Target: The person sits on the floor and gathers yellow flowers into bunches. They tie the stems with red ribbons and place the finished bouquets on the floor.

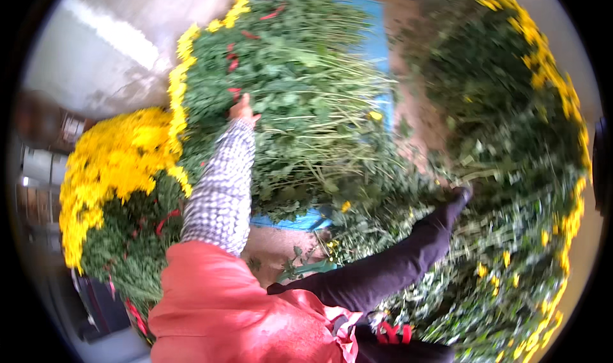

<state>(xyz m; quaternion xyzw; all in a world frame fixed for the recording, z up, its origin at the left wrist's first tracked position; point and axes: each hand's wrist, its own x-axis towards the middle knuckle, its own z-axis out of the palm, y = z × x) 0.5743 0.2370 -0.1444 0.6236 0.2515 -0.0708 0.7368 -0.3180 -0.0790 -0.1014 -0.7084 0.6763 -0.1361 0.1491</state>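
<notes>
My left hand (242, 110), in a checkered sleeve, reaches out over a wide bed of cut yellow flowers (300, 120) lying with green leaves and long stems. Its thumb stands away from the fingers, and it looks open. Right by the fingertips is a red tie (235, 92) around a bunch; whether I touch it I cannot tell. Yellow blooms (180, 75) line the left edge of the bed, and bare stem ends point right. My right hand is out of the picture.
A blue sheet (377, 37) lies under the stems. More bunches with yellow heads (121, 152) stand at the left. Loose flowers (511, 235) cover the right side, some under my outstretched leg (396, 261) in dark trousers. A brown floor strip (415, 107) runs between the heaps.
</notes>
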